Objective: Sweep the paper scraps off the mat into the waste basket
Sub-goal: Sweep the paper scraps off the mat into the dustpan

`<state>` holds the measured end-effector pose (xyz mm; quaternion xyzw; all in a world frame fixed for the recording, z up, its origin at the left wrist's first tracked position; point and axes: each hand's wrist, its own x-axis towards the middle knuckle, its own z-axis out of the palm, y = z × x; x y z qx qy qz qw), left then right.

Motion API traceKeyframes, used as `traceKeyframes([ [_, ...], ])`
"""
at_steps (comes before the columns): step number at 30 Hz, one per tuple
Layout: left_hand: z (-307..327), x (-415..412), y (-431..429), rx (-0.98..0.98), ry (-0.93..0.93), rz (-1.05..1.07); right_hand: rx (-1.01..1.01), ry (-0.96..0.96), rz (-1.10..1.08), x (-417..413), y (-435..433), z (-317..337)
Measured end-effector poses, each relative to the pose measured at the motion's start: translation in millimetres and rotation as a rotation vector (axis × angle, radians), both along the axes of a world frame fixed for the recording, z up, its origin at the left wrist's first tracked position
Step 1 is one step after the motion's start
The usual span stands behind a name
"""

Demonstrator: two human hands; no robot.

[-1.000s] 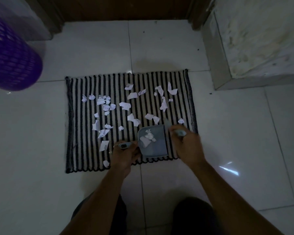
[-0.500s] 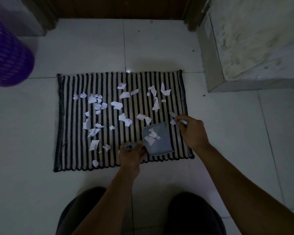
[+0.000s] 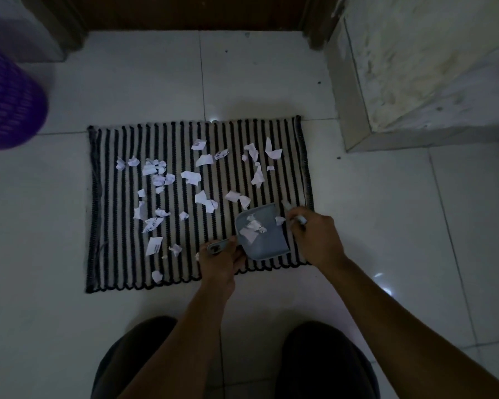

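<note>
**Work the brush toward the pan lip, one short stroke at a time**

You're crouched over a pale tiled floor [image 3: 271, 82], and the striped mat [image 3: 116, 254] lies flat in front of your knees. The purple waste basket [image 3: 9, 102] sits well apart, far off at the upper left, so every pan-load has a trip ahead of it: fill up before you carry.

Most of the paper scraps [image 3: 190, 177] are scattered across the middle and left of the mat, with a smaller cluster near the far right edge. Only a few have made it into the grey dustpan [image 3: 267, 243], which rests on the mat's near right corner with its open mouth facing away from you.

Your left hand [image 3: 221, 262] is closed around the pan's handle, so keep that lip pressed flat into the weave, because light scraps look likely to slip under any gap. Your right hand [image 3: 314, 236] is curled around a small brush [image 3: 300, 219] just beside the pan's right edge; the brush itself is mostly hidden, so I can't tell how the bristles sit.

One scrap lies right at the pan's side wall by your knuckles. Flick that in first, low and gentle, then shift the pan left toward the crowd and draw the scraps in along the stripes.
</note>
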<state>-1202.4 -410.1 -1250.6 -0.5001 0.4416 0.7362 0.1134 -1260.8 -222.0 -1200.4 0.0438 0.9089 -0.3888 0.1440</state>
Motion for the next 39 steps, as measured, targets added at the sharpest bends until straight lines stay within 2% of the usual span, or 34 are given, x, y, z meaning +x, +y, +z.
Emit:
traceKeyframes([
  [4, 3, -1, 0, -0.003, 0.015, 0.009, -0.035, -0.006, 0.078, 13, -17, 7],
  [8, 2, -3, 0, 0.024, 0.017, 0.047, -0.009, 0.043, -0.047, 11, -11, 7],
  [13, 0, -2, -2, 0.028, 0.012, -0.004, -0.057, 0.011, 0.086, 16, -23, 11],
  [18, 3, -1, -14, 0.092, 0.041, -0.03, -0.14, 0.091, -0.095, 1, -16, 18],
  [25, 13, 7, -100, 0.032, 0.164, -0.048, -0.211, 0.069, -0.155, -10, -37, 28],
  [30, 14, 15, -159, -0.008, 0.159, -0.054, -0.214, -0.002, -0.08, 15, -77, 16],
  [33, 17, 20, -173, -0.006, 0.139, -0.033, -0.242, 0.018, -0.183, 28, -89, 8],
  [36, 21, 24, -177, 0.019, 0.165, -0.058, -0.179, 0.127, -0.286, 26, -84, 5],
  [39, 21, 31, -180, -0.019, 0.166, -0.097, -0.07, 0.132, -0.183, 21, -80, 4],
])
